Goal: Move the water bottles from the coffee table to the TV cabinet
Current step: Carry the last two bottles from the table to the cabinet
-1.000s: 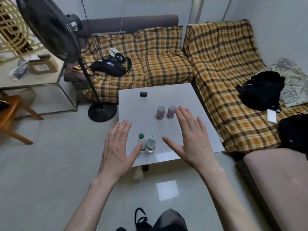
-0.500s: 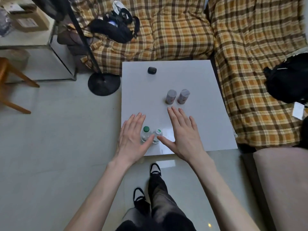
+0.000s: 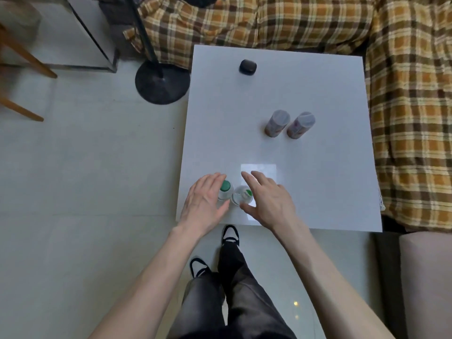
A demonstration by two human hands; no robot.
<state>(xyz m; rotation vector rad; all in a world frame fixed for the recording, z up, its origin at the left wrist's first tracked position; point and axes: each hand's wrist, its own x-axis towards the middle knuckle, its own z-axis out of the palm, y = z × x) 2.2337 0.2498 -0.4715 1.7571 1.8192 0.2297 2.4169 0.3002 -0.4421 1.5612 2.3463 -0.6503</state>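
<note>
Two small clear water bottles stand side by side near the front left corner of the white coffee table (image 3: 318,179). The left bottle (image 3: 225,190) has a green cap; the right bottle (image 3: 241,195) has a white cap with a green mark. My left hand (image 3: 204,204) is spread just left of the green-capped bottle, fingers straight, thumb beneath it. Just right of the other bottle, my right hand (image 3: 269,201) is spread too, thumb reaching toward it. Neither hand grips a bottle. The TV cabinet is out of view.
Two lidded cans (image 3: 277,123) (image 3: 300,125) stand mid-table on the right, and a small black case (image 3: 247,66) sits near the far edge. A fan's round base (image 3: 162,84) stands on the floor left of the table. A plaid-covered sofa (image 3: 411,118) wraps the far and right sides.
I have stepped closer and the view has tilted down over the table. Both hands have come down and closed in on the two bottles, one on each side.
</note>
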